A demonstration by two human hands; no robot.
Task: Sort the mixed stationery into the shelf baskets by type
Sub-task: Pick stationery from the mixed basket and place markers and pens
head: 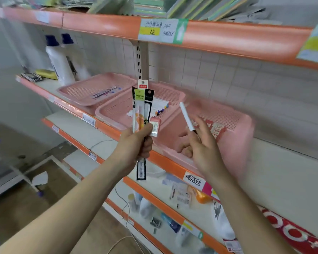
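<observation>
Head camera, angled downward, close to shelf point(169, 163)

Bare left forearm point(72, 204), bare right forearm point(246, 208)

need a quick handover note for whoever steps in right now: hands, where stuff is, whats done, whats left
Left hand: grips a fan of long stationery packs, upright in front of the baskets.
Right hand: pinches a loose white pen, in front of the right pink mesh basket.
Done: left pink mesh basket holds loose pens, middle pink mesh basket a card of coloured pieces, the right one red-and-white packets.
Left: place the pen, then sort the fan by type.
</observation>
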